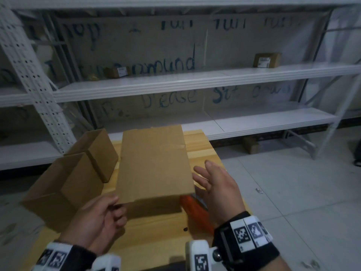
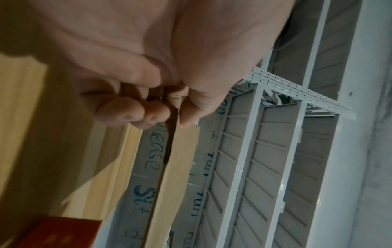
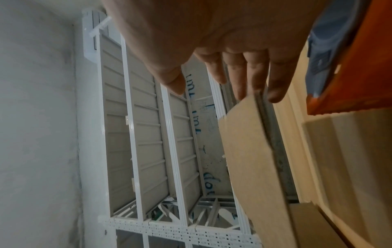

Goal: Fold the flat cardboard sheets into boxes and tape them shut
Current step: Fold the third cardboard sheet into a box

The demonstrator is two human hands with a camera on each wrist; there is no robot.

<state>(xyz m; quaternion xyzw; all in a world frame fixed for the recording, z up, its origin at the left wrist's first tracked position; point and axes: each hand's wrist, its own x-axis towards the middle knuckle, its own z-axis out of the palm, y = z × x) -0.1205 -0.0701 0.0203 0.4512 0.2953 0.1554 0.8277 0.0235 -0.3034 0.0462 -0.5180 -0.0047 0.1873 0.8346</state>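
A flat folded cardboard sheet (image 1: 154, 165) hangs tilted above the wooden table (image 1: 156, 231). My left hand (image 1: 116, 205) pinches its near left corner, thumb on top; the left wrist view shows the fingertips (image 2: 152, 114) closed on the sheet's edge (image 2: 178, 159). My right hand (image 1: 201, 173) is open with straight fingers at the sheet's right edge. In the right wrist view those fingers (image 3: 252, 78) reach the sheet's corner (image 3: 248, 151); I cannot tell whether they touch it. An orange tape dispenser (image 1: 195, 212) lies on the table under the right hand.
Two folded open boxes (image 1: 58, 188) (image 1: 95, 151) stand on the table's left side. White metal shelving (image 1: 195, 81) runs behind the table, with small boxes (image 1: 266, 60) on it. Tiled floor (image 1: 293, 192) lies to the right.
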